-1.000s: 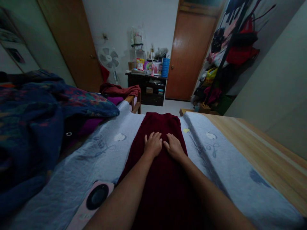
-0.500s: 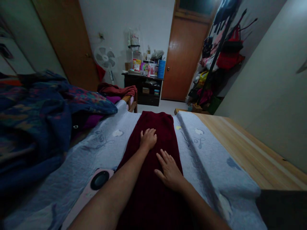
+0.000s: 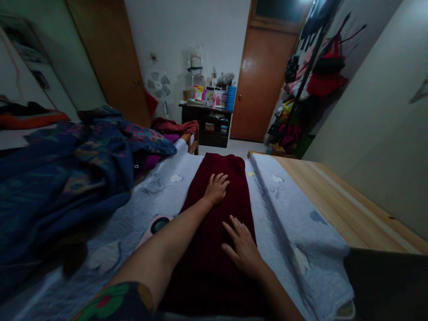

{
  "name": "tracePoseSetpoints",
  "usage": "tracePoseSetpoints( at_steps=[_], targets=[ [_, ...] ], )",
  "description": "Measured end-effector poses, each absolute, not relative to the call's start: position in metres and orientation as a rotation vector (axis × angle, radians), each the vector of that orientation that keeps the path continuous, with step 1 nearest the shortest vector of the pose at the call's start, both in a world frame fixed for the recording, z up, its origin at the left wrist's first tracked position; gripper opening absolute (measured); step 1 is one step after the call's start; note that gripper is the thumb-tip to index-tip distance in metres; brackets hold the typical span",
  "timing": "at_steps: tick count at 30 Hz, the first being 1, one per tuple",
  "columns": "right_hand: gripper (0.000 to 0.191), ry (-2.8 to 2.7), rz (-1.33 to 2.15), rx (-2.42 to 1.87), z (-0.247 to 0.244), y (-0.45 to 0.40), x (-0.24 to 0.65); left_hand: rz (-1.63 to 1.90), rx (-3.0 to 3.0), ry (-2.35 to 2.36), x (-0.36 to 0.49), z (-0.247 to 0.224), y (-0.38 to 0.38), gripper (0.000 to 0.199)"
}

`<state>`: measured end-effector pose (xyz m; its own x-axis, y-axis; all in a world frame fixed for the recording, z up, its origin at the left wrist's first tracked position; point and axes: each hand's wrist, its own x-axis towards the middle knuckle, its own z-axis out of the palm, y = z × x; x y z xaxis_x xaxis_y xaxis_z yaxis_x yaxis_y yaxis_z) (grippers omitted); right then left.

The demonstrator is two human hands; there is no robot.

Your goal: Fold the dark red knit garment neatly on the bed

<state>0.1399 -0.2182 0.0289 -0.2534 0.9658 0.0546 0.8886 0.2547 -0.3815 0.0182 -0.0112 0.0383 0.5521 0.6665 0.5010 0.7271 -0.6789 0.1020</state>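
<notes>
A dark red piece of knitted-looking fabric (image 3: 200, 249), folded into a long narrow shape, lies flat on the pale blue-grey bed cover (image 3: 277, 209). My left hand (image 3: 216, 189) rests palm down on its upper part, fingers spread. Lower and to the right, my right hand (image 3: 243, 247) lies on the same fabric near its right side, its fingers apart. Neither hand grips anything. Partly hidden behind my left forearm is a pale pink object with a dark round part (image 3: 159, 225).
A heap of blue floral cloth (image 3: 100, 169) covers the left side of the bed. Along the right runs a wooden board (image 3: 321, 187). Beyond the bed stand a fan (image 3: 158, 87), a dark cabinet (image 3: 207, 127) with items on it, and a door (image 3: 256, 84). Bags (image 3: 326, 82) hang at right.
Both hands remain spread on the dark red fabric. My left hand sits slightly farther up and to the right on it. The camera view has turned somewhat left, showing more of the blue heap.
</notes>
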Motion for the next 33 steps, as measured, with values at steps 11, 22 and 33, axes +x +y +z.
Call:
tracePoseSetpoints(
  at_steps=[11, 22, 33],
  targets=[
    [0.057, -2.235, 0.248, -1.665, 0.021, -0.217, 0.14, -0.73, -3.156, -0.941, -0.036, 0.023, -0.105, 0.044],
    [0.024, -2.149, 0.338, -1.39, 0.039, -0.24, 0.122, -0.85, -3.285, -1.082, -0.08, 0.04, -0.18, 0.032],
    [0.024, -2.216, 0.402, -1.395, 0.058, -0.276, 0.112, -0.672, -3.332, -1.255, -0.098, 0.062, -0.225, 0.026]
  ],
)
